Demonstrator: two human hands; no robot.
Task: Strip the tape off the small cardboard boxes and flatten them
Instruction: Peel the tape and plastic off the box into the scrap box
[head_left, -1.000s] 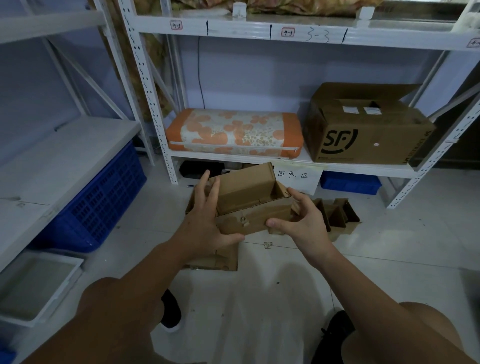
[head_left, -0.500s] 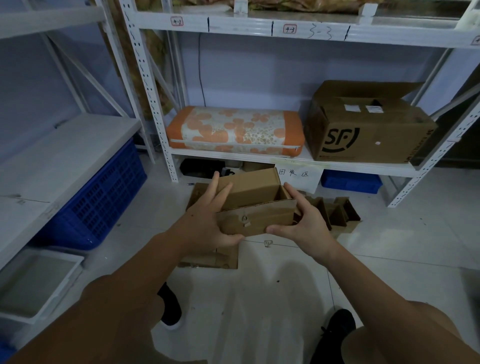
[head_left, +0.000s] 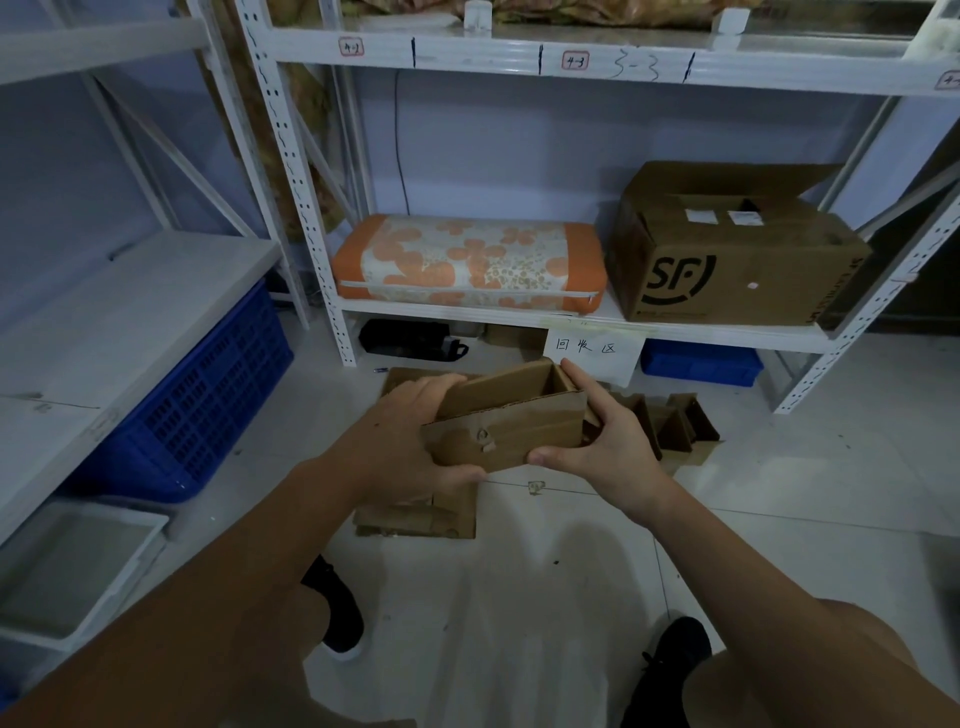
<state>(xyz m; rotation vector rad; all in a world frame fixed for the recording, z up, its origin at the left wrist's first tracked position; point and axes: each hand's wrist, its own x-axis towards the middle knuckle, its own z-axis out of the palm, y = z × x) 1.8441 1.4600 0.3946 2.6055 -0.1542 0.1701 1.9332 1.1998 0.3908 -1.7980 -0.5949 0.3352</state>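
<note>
Above pale floor tiles (head_left: 519, 597), left hand (head_left: 400, 441) and right hand (head_left: 613, 447) clamped on half-collapsed small box (head_left: 509, 426).

You had one small cardboard box (head_left: 506, 423) held up above the floor, plain brown, open-ended, squashed partway into a slanted parallelogram. Near wall faced you with a torn scrap of tape residue near its middle. Far panel leaned back, with a dark gap visible at the right end. Flattened cardboard (head_left: 421, 512) lay on the floor right under it, partly hidden, with more flat board showing behind at upper left. To the right on the floor sat a cluster of open boxes (head_left: 675, 428), upright, flaps up, not yet flattened.
</note>
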